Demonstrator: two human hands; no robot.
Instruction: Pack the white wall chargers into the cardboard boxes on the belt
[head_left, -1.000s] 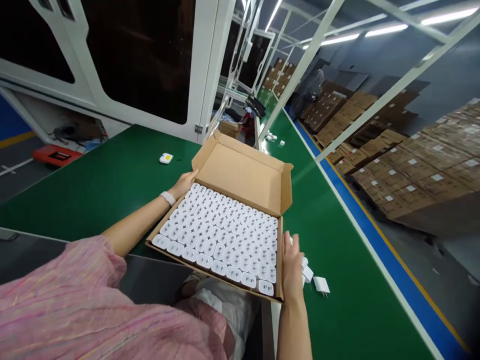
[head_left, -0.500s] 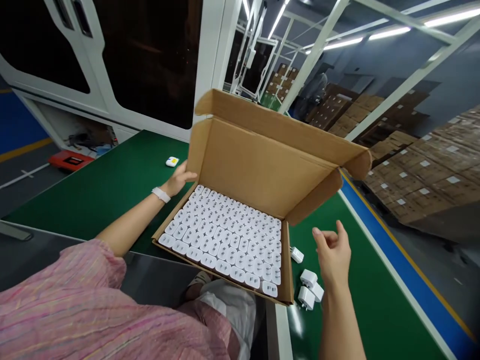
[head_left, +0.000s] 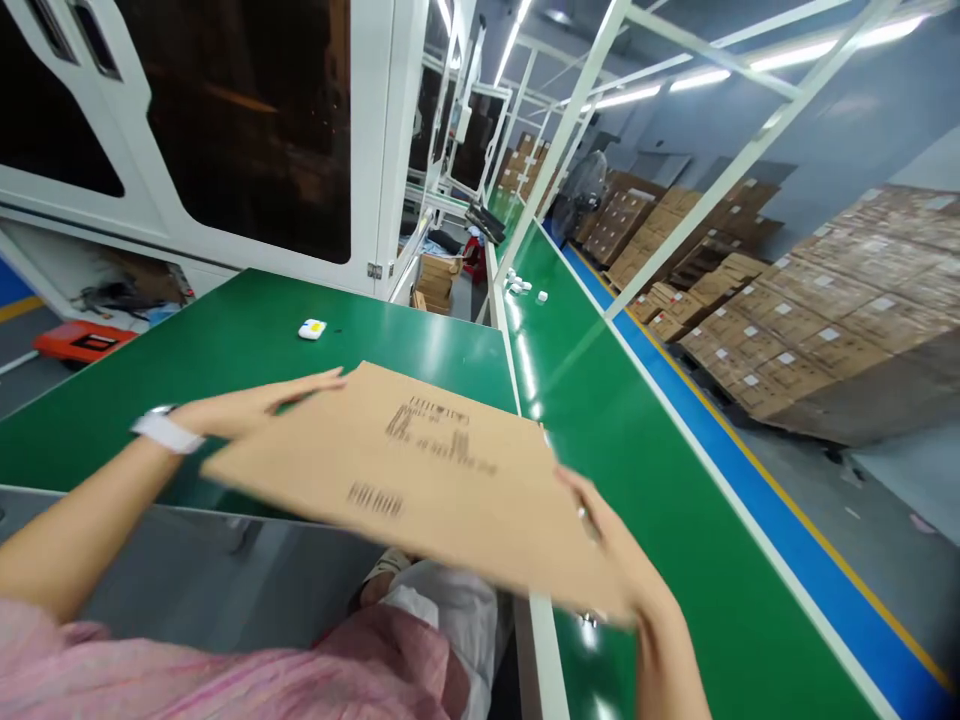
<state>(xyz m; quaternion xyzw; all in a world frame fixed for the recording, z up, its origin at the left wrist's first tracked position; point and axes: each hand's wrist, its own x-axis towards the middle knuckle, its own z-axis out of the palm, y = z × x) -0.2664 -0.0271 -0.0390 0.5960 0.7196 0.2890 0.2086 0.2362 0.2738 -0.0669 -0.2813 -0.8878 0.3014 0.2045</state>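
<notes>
Evenly support the cardboard box (head_left: pixel 427 490) at opposite sides above the near edge of the counter (head_left: pixel 225 335), your left hand (head_left: pixel 244 408) with fingers extended, your right hand (head_left: pixel 619 545) with fingers bent, any pinch hidden.

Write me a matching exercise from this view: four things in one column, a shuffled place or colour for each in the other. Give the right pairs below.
Things:
1. Carton
2. Right hand
3. Wristband
4. Case

Places and colours:
A. White, around the wrist of the left hand
B. Orange-red, low down near the left edge of the picture
C. At the right-hand side of the brown cardboard
D. Brown, with dark print on its upper face

Right pairs: 1-D, 2-C, 3-A, 4-B
</notes>
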